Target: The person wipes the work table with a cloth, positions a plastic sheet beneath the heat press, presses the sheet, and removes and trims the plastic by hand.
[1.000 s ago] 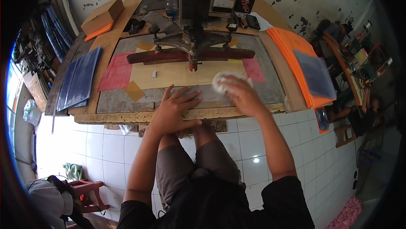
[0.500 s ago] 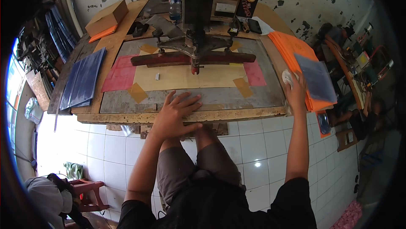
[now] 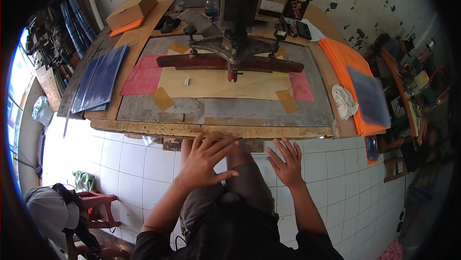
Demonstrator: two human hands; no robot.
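My left hand [image 3: 204, 160], fingers apart and empty, hovers by the front edge of the wooden table [image 3: 211, 128]. To its right my right hand [image 3: 287, 163] is raised over the floor, empty with fingers spread. A crumpled white cloth [image 3: 344, 102] lies on the table's right side, against a stack of orange sheets [image 3: 343, 63]. Behind my hands a yellowish sheet [image 3: 221, 87] lies on the grey plate [image 3: 153, 112], between pink pieces [image 3: 143, 77] and brown tape [image 3: 162, 98]. The red bar [image 3: 192, 62] of a press spans above it.
Dark blue plastic covers [image 3: 101, 78] lie at the left, a cardboard box [image 3: 132, 10] behind them. A bottle [image 3: 212, 0] and phone [image 3: 303, 29] are at the back. A red stool [image 3: 98, 209] and a person [image 3: 53, 212] are at lower left; other people sit at far right.
My right hand has let go of the white cloth beside the orange stack and moved back left, off the table. My left hand has lifted from the plate and drawn back toward me.
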